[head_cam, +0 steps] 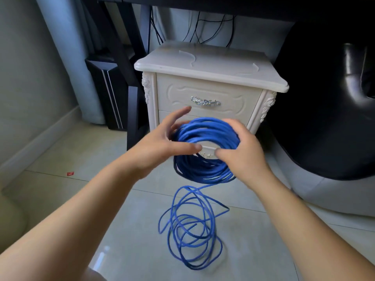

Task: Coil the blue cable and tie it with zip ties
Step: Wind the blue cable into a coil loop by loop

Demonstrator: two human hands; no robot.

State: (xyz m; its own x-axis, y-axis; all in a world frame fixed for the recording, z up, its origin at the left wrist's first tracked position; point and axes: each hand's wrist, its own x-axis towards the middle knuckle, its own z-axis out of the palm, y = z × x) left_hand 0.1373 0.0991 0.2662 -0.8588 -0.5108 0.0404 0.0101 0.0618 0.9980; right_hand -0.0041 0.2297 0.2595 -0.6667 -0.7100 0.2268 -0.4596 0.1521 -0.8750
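The blue cable (pixel 205 130), partly wound into a thick coil, is held in the air in front of a white nightstand (pixel 211 63), while its unwound remainder lies in loose loops (pixel 192 230) on the tiled floor (pixel 142 220) directly beneath. Your right grip (pixel 245 151) holds the coil's right side, fingers curled round the bundled strands. Your left grip (pixel 162 147) is wide, fingers spread at the coil's left edge, and blur hides whether it touches.

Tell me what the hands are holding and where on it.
The right hand grips the blue cable coil by its right side, fingers wrapped round the bundle. The left hand is open beside it.
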